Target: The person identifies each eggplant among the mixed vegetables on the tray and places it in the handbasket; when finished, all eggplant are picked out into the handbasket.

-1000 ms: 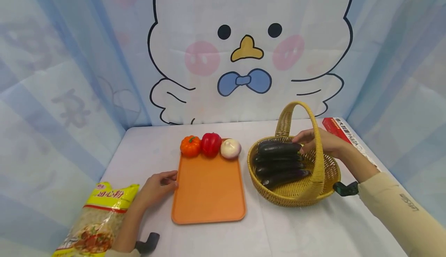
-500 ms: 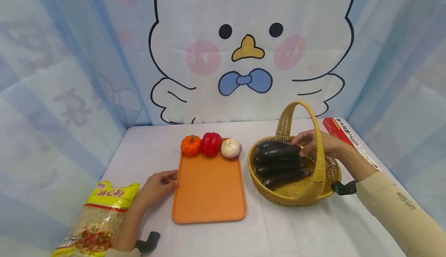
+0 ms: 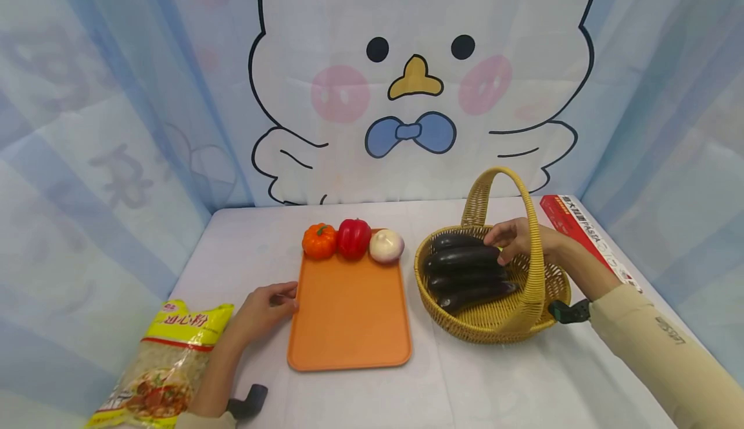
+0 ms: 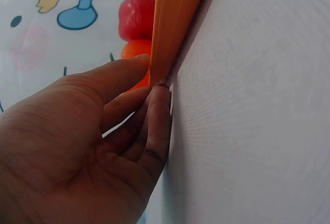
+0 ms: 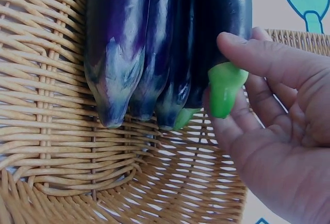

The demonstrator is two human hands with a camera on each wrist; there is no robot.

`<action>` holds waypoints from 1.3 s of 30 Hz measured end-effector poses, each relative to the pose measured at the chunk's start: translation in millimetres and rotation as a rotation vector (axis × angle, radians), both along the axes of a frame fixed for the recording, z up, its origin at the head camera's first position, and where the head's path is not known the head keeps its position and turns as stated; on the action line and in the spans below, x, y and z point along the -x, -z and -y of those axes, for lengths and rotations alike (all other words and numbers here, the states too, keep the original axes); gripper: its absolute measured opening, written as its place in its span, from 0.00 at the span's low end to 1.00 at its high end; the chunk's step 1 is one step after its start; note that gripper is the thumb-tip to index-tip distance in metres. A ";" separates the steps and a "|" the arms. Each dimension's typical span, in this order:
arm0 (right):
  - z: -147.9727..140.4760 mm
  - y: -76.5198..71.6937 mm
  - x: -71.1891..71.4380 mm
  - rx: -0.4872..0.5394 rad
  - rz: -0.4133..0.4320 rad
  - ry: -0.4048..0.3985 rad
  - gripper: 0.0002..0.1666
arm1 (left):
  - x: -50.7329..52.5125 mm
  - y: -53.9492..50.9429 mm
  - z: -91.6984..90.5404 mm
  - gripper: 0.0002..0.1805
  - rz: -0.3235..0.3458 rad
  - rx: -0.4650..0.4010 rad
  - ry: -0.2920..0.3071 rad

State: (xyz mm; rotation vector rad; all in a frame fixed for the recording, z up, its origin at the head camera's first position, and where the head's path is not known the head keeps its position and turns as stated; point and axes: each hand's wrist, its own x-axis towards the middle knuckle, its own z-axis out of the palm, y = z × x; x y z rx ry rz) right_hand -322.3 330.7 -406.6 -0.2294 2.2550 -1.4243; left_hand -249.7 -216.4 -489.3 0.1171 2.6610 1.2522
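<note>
A dark eggplant [image 3: 462, 261] with a green stem end [image 5: 224, 87] lies uppermost among several eggplants [image 3: 476, 295] in a yellow wicker basket [image 3: 456, 331]. My right hand [image 3: 516, 238] reaches under the basket's arched handle and grips that eggplant near its stem, thumb on the near side, fingers behind. On the left, my left hand [image 3: 264, 313] holds the left edge of an orange tray [image 3: 349, 316]; in the left wrist view its thumb touches the rim and its fingertips meet the side low down. The other eggplants partly hide one another.
An orange pumpkin [image 3: 319, 242], a red bell pepper [image 3: 353, 240] and a white-purple onion-like bulb [image 3: 386, 246] stand along the tray's far edge. A yellow-topped noodle bag [image 3: 168, 364] lies beside my left forearm. Behind the basket is a red-and-white pasta box [image 3: 581, 232].
The gripped eggplant has shifted slightly toward me, baring more of the eggplant behind it. My right hand has moved a little with it. My left hand stays on the tray edge.
</note>
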 end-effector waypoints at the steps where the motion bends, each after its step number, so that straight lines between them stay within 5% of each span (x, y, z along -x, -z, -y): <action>1: 0.2 0.2 0.0 -0.013 -0.001 -0.001 0.22 | 0.0 -0.1 -0.3 0.28 0.002 -0.001 -0.003; 39: 3.8 2.0 -1.3 -0.172 -0.039 -0.075 0.21 | -0.3 4.0 0.3 0.27 -0.012 -0.007 0.018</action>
